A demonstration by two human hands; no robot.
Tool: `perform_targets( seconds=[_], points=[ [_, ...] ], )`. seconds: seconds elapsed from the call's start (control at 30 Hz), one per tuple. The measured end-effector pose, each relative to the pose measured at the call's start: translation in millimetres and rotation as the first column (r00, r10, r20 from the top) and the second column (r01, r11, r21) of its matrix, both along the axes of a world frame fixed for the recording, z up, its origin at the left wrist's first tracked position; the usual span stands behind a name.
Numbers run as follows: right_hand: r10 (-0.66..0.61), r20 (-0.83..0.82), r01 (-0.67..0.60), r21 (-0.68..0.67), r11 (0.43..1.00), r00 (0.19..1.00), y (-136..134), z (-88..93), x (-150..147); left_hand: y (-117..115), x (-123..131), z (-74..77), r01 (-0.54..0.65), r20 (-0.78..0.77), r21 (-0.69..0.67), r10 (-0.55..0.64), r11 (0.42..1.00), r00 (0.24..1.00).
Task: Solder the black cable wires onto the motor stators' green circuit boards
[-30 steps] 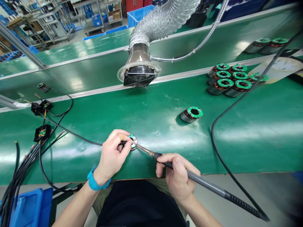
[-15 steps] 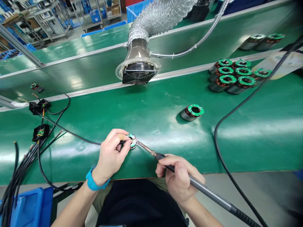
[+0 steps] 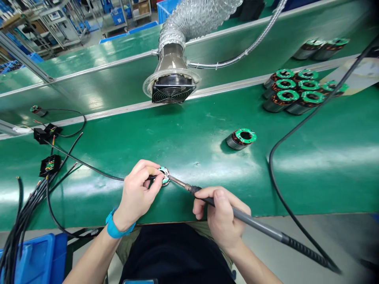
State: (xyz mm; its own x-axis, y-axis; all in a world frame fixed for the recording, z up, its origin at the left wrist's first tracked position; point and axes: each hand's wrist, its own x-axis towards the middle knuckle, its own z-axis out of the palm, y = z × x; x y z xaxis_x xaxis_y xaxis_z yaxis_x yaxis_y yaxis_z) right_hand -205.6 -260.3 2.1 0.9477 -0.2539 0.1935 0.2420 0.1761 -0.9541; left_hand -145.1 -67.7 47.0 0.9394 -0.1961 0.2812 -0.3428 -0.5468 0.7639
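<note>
My right hand [image 3: 226, 219] is wrapped around the grey handle of a soldering iron [image 3: 257, 225]. The iron's metal tip rests at the right rim of a motor stator [image 3: 166, 180] topped with a round green circuit board. Above that board, the fingers of my left hand [image 3: 140, 187] are pinched on the end of a black cable [image 3: 100, 172], whose wires they mostly hide. This hand also covers the stator's left side. A second stator [image 3: 241, 139] with a green board stands apart, to the upper right.
A fume extractor fan [image 3: 173, 88] hangs over the back of the green bench [image 3: 183, 134]. Several stators [image 3: 286, 96] are grouped at the back right. Loose black cables [image 3: 32, 205] and small black boxes [image 3: 49, 165] lie left. The iron's cord [image 3: 276, 146] loops across the right side.
The soldering iron's tip has shifted slightly left and up, farther onto the circuit board's rim, and my right hand has moved with it. My left hand stays pinched at the board.
</note>
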Motion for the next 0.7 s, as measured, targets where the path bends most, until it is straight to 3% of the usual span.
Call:
perform_targets(
  seconds=[0.17, 0.4, 0.7],
  points=[
    [0.042, -0.023, -0.039, 0.122, 0.992, 0.999, -3.5, 11.3, 15.2, -4.0, 0.1, 3.9, -0.049, -0.05, -0.039, 0.047, 0.998, 0.998],
    [0.051, -0.031, -0.046, 0.126, 0.991, 0.998, -6.1, 11.2, 15.0, -8.8, -1.2, 6.5, -0.095, -0.095, -0.056, 0.089, 0.994, 0.991],
    [-0.059, -0.038, 0.064, 0.159, 0.985, 0.998, -4.8, 13.6, 14.9, -8.0, -0.5, 9.6, -0.088, -0.145, -0.036, 0.082, 0.995, 0.986]
  ],
)
